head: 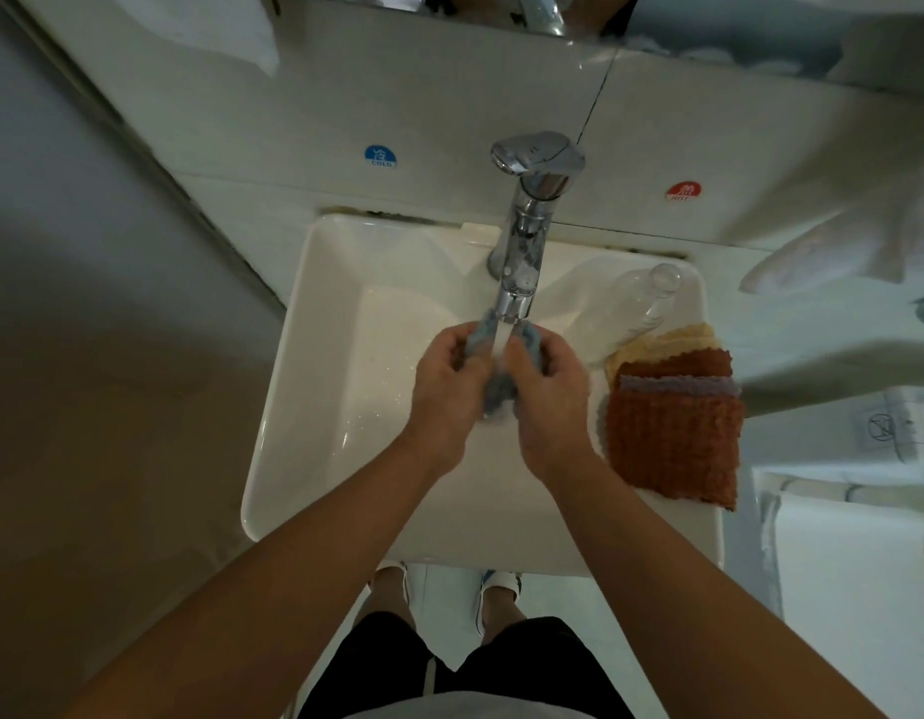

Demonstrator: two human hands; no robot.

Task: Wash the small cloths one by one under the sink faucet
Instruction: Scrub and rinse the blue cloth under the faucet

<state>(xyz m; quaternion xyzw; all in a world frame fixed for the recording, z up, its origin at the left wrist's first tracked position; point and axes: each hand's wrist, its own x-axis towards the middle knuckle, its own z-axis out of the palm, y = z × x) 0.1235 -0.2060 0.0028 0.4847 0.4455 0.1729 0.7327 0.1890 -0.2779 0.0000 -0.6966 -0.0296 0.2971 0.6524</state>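
At the centre of the frame a small grey-blue cloth is bunched between the two hands over the white rectangular ceramic sink, the left hand and the right hand both clenched around it, right under the spout of the chrome faucet with its running stream of water. To the right, on the sink's rim, lies a stack of waffle-weave cloths, rust-brown on top with lilac and pale yellow edges showing, beside a clear plastic bottle; on the wall above, a round blue sticker reads "COLD" and a round red sticker reads "HOT"
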